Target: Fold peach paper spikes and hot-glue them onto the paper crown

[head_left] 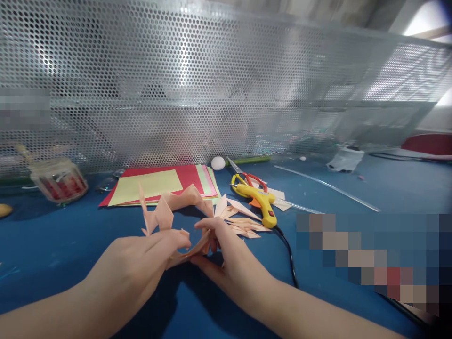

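A ring of folded peach paper (183, 198) is held up just above the blue table, with pointed folded pieces standing out on its left side. My left hand (136, 263) grips the near left part of the ring, thumb on top. My right hand (229, 263) pinches its near right part between thumb and fingers. Just beyond my right hand lies a pile of loose folded peach paper pieces (243, 226). Next to them rests a yellow glue gun (257, 195), a clear glue stick at its back end and a black cord trailing toward me.
Behind the ring lies a stack of coloured paper sheets (151, 183). Scissors (252, 179) with red and yellow handles lie behind the glue gun. A glass jar (58, 181) stands at left. A loose clear glue stick (328, 186) lies at right. A perforated metal screen (212, 84) bounds the table's back.
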### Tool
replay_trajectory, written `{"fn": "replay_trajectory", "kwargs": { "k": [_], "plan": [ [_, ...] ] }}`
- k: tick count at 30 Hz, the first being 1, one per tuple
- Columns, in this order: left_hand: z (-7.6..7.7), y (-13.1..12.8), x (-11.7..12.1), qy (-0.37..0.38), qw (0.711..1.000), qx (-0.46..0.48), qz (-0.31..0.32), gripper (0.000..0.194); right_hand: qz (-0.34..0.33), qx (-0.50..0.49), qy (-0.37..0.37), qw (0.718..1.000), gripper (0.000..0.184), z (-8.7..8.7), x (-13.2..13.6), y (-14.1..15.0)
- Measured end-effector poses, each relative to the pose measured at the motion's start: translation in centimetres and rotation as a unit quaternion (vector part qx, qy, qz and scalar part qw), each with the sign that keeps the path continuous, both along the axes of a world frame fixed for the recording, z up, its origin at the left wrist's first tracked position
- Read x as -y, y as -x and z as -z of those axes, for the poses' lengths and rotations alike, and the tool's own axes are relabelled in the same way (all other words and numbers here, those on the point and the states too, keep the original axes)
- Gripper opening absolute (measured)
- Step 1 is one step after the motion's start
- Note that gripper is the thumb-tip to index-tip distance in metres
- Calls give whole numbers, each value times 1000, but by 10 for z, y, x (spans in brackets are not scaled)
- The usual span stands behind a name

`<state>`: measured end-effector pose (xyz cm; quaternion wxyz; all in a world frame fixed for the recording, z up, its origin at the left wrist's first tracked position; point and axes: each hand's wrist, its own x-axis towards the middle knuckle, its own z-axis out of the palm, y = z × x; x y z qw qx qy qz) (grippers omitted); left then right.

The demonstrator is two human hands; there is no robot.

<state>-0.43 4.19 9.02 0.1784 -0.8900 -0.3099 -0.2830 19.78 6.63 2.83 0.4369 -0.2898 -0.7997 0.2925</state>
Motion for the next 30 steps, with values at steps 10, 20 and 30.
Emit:
{"fn": "replay_trajectory", "kwargs": {
  "k": [10, 20, 30],
  "plan": [
    [3, -5, 1, 17, 1000, -8, 15, 36, 3, 12, -30, 999, 54, 1, -1, 0],
    [-1, -13, 5, 4, 1000, -29, 7, 34, -2, 24, -34, 999, 50, -3, 0, 0],
    [8, -6, 7, 63, 998, -18, -4, 32, 10, 35, -38, 999, 43, -2, 0, 1]
  ]
}}
